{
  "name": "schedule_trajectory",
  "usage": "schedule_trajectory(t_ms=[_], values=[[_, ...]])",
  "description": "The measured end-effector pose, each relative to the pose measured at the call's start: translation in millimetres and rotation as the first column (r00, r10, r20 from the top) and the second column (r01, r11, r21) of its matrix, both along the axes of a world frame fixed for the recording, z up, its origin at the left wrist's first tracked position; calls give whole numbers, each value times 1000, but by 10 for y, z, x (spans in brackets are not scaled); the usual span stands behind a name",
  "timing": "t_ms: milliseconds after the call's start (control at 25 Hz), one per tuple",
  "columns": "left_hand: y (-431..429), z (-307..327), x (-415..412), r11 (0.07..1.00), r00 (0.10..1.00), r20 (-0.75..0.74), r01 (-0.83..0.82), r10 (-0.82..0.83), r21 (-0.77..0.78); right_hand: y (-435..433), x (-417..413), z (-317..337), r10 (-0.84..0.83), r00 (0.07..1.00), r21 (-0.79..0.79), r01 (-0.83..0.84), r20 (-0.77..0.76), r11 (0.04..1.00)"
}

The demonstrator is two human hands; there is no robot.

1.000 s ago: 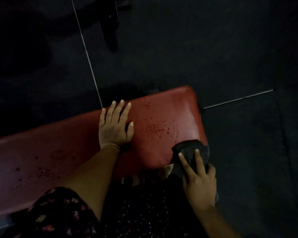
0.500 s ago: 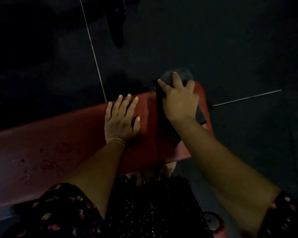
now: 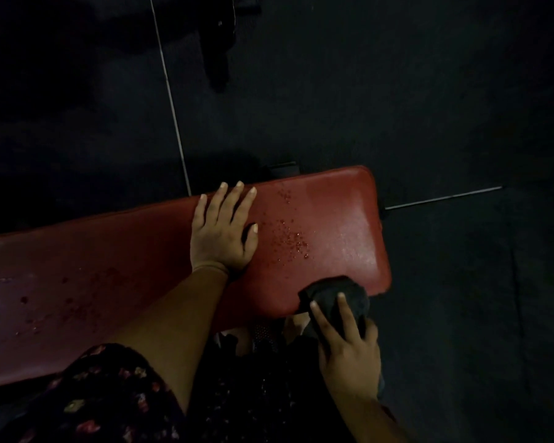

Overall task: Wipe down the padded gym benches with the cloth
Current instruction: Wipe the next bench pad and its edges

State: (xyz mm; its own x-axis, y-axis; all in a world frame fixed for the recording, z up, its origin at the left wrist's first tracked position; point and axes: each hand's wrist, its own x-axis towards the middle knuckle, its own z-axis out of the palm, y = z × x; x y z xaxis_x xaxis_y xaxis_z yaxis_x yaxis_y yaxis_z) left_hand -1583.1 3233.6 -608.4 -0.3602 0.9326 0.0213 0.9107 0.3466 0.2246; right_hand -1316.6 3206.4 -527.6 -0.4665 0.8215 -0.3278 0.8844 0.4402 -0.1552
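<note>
**Cloth at near right edge of bench**

Dark floor [image 3: 397, 91]. Red padded bench [image 3: 109, 257] lies across it. Left hand [image 3: 223, 231] flat on the pad, fingers straight, grasping nothing. Right hand [image 3: 349, 353] grasps the dark cloth [image 3: 336, 292] on the bench's near right edge, two fingers laid over it. Droplets [image 3: 288, 238] on the pad beside the left hand.

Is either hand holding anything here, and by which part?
The right hand grips the dark cloth around its bunched middle, at the near edge of the bench pad. The left hand lies flat on the pad, holding nothing.
</note>
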Motion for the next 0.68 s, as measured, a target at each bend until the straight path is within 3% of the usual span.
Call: schedule_trajectory(t_ms=[120, 200, 280, 360, 480, 680], values=[[-5, -7, -5, 1000, 1000, -9, -5, 5, 9, 500, -442, -53, 89, 996, 74, -87, -25, 993], [-9, -7, -10, 1000, 1000, -19, 0, 0, 4, 980, -899, -81, 51, 999, 110, -49, -16, 993], [3, -11, -15, 1000, 1000, -26, 3, -3, -16, 1472, -1328, -131, 1, 1000, 76, -1, -4, 997], [7, -20, -12, 1000, 999, -36, 4, -5, -17, 1753, -1561, -133, 64, 998, 64, -65, 14, 996], [-6, -13, -14, 1000, 1000, -27, 6, -6, 5, 1551, -1443, -120, 162, 987, 90, -163, 10, 983], [-27, -21, -12, 999, 1000, 14, 7, -8, 31, 366, -453, -160, 180, 983, 121, -176, -29, 977]])
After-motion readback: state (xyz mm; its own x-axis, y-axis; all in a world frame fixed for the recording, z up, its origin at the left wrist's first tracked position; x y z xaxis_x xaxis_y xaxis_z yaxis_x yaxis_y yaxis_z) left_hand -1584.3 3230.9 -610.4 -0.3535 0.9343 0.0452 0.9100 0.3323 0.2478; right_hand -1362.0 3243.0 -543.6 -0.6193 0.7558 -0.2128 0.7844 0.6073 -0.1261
